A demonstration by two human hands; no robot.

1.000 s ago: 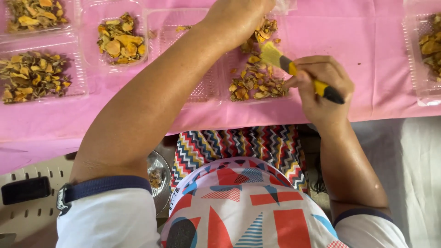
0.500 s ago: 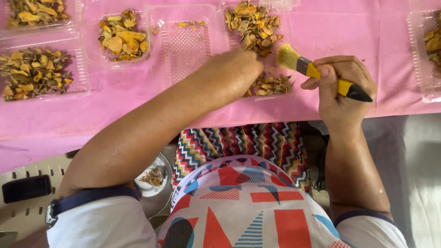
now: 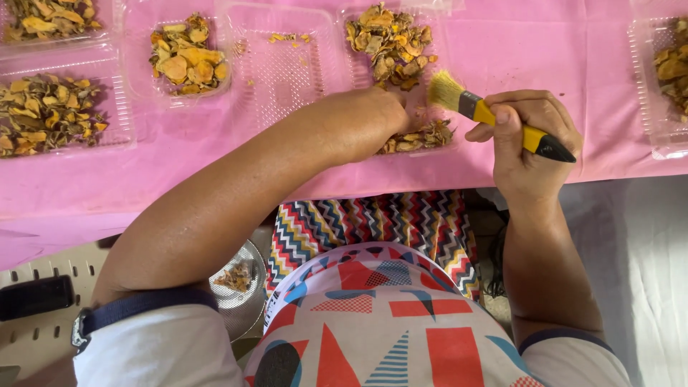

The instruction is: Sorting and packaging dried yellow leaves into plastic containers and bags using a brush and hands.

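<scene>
Where the pink-covered table [image 3: 143, 179] meets the lap, a metal bowl [image 3: 240, 287] with a few dried pieces sits low at the near left. Just beyond the table's near edge, the left hand [image 3: 362, 122] is curled closed over dried yellow-brown slices [image 3: 423, 136] at the near end of a clear plastic tray [image 3: 344, 43]; whether it pinches any is hidden. Right of it, the right hand [image 3: 527, 132] grips a yellow-handled brush [image 3: 494, 118], bristles pointing left, just beside that tray. Farther back lie more slices [image 3: 390, 43] in the same tray, and other filled trays [image 3: 186, 57] to the left.
</scene>
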